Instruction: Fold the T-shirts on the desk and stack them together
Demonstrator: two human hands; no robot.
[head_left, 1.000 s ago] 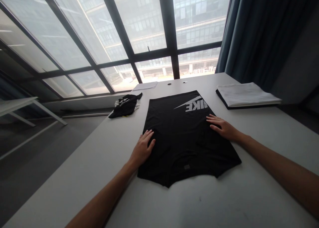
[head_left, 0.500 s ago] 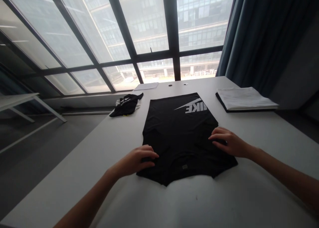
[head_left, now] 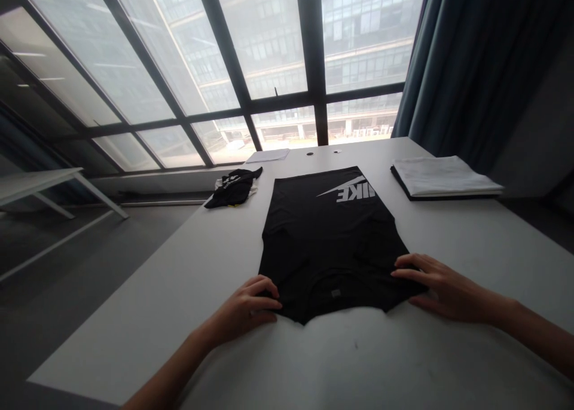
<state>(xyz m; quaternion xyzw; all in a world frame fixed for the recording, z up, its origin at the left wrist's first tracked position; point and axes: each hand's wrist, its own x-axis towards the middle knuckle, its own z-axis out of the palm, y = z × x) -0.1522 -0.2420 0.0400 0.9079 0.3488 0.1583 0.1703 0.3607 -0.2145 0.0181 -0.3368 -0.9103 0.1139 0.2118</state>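
Note:
A black T-shirt [head_left: 323,236] lies spread flat, with a white NIKE print upside down at its far end and its neckline toward me. At its near left corner my left hand [head_left: 251,305] has its fingers curled over the cloth, thumb close under them, and this corner is hidden. My right hand [head_left: 442,284] is at the near right corner. Its fingers rest on the fabric and its thumb is held apart, by the hem.
The shirt lies on a white table [head_left: 215,266]. A crumpled black garment [head_left: 235,187] is at the far left, near a white sheet [head_left: 268,155]. Folded white and black cloths [head_left: 446,177] are stacked at right. Windows and a blue curtain [head_left: 466,63] stand behind.
Both hands have slid toward me along the shirt's sides to its near corners, the right one also outward. The right thumb has spread from the fingers. The view has shifted slightly.

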